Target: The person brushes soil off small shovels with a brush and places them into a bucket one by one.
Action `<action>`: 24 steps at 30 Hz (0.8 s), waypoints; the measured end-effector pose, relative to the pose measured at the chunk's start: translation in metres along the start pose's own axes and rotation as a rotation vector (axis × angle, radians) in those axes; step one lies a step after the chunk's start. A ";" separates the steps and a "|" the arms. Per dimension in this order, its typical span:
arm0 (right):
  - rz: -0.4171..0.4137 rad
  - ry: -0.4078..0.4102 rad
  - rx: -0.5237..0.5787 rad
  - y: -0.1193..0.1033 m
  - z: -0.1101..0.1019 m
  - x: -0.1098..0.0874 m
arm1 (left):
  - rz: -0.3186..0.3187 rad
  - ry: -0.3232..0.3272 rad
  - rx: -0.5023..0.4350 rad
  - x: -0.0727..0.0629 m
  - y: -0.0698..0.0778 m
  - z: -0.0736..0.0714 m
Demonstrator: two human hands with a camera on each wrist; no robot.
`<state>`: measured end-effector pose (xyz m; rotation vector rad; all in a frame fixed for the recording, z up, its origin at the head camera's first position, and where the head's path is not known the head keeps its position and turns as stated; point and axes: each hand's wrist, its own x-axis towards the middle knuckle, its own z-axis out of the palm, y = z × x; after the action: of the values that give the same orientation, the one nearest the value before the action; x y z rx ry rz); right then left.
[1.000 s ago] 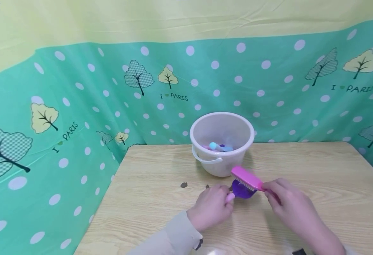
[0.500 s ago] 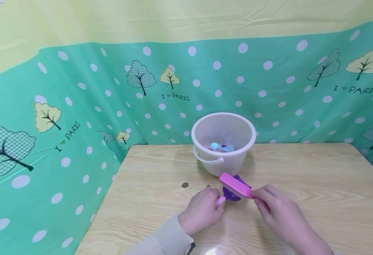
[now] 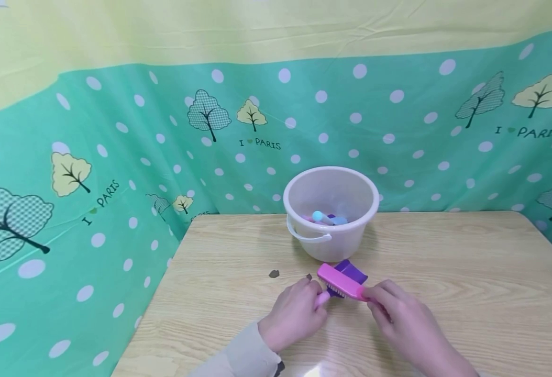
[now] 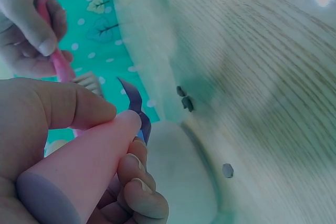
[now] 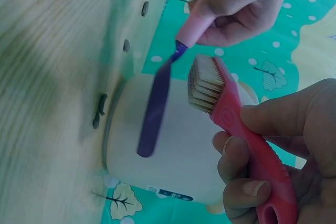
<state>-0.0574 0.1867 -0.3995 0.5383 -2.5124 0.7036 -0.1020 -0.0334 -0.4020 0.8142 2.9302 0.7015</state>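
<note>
My left hand [image 3: 294, 315] grips the pink handle of a small shovel [image 3: 352, 270] with a purple blade. In my right hand [image 3: 404, 320] is a pink scrub brush [image 3: 343, 283], held by its handle with the pale bristles facing down. The brush head crosses over the shovel in the head view and hides part of the blade. From the right wrist, the bristles [image 5: 205, 83] show a gap from the blade, which is seen almost edge-on above the table. A dark flake [image 3: 274, 274] lies left of the shovel, and another flake [image 3: 309, 276] lies by my left knuckles.
Just behind the shovel stands a white bucket [image 3: 367, 217] with its handle hanging at the front. Blue, pink and purple items [image 3: 322, 217] lie inside it. The wooden table [image 3: 460, 251] meets a green dotted curtain [image 3: 389, 125] at the back and left.
Both hands have moved left and slightly towards me, carrying the shovel and the brush. The brush head has shifted left over the shovel, leaving the blade's far end showing. The bucket stays in place.
</note>
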 end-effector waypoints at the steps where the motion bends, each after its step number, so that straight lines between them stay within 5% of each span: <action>1: -0.006 0.008 -0.002 0.000 0.001 0.000 | -0.004 0.002 -0.005 0.000 0.000 -0.001; 24: 0.080 0.013 -0.028 0.011 0.017 -0.005 | -0.011 0.017 -0.010 -0.003 0.000 -0.004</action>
<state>-0.0638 0.1872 -0.4192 0.4245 -2.5399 0.6977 -0.1001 -0.0365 -0.3984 0.7951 2.9407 0.7257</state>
